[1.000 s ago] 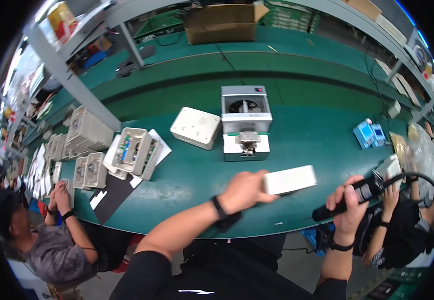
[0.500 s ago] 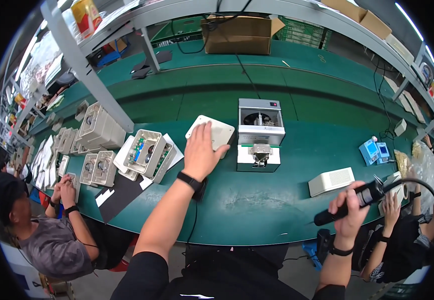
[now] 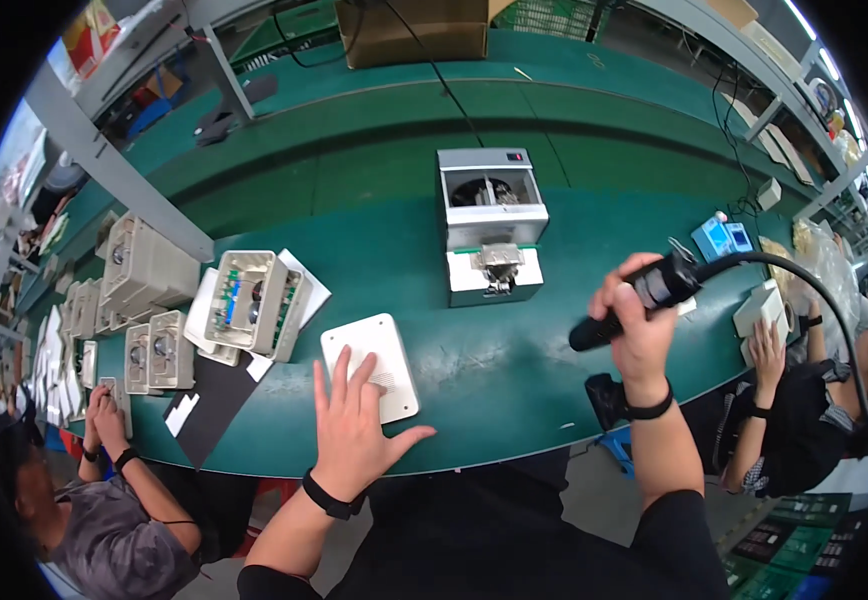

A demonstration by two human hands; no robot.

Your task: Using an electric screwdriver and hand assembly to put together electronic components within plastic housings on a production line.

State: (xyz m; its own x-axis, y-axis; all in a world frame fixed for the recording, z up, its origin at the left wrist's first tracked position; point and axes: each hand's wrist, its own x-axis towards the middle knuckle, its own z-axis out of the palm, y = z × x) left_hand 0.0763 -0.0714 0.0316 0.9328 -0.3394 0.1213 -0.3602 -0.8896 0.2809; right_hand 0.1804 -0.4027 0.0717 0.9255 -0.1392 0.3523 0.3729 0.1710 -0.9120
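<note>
My left hand lies flat, fingers spread, on the near end of a white rectangular device cover that rests on the green bench. Raised over the bench's right side, my right hand grips a black electric screwdriver whose black cable arcs off to the right. Between the two hands, farther back, stands a grey screw feeder machine.
Open white device housings sit left of the cover, with more stacked housings beyond them. A black sheet lies at the bench edge. One person works at lower left, another at right. A cardboard box stands at the back.
My left hand pulled the white cover from near the feeder to the bench's near edge. My right hand lifted the screwdriver up and inward.
</note>
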